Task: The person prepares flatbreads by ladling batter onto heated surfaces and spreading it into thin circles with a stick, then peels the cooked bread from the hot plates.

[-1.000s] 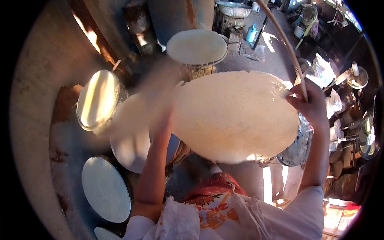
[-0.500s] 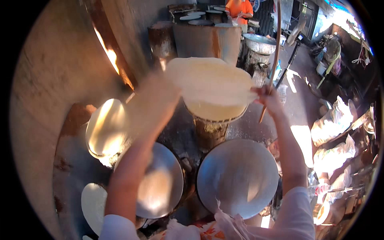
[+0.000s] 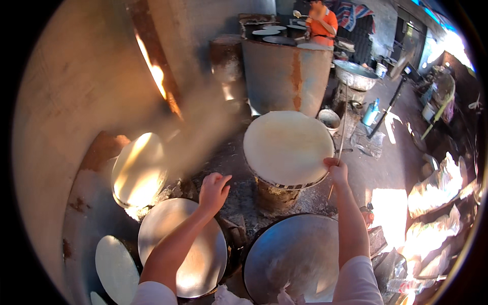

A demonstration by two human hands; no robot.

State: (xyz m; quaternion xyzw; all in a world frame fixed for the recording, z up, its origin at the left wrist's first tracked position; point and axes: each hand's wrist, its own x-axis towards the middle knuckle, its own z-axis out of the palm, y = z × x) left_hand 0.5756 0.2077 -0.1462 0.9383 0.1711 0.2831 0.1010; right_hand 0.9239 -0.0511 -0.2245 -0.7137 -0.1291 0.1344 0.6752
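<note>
A thin, pale round sheet, like a flatbread or pancake, lies flat on a round pile whose dark-patterned rim shows at the front, atop a stump-like stand. My right hand is closed around a long thin stick at the sheet's right edge; whether it also pinches the sheet I cannot tell. My left hand is empty, fingers loosely bent and apart, above the far edge of the left round metal griddle. A second griddle sits to its right, partly hidden by my right forearm.
More pale rounds rest on the left. Ahead stands a large rusty metal drum, with a person in orange behind it. A metal basin, a bucket and a blue bottle are far right. White bags lie right.
The sheet, held up between both hands before, now lies flat on the pile. My left hand has left it and drawn back toward me. The right hand keeps the stick.
</note>
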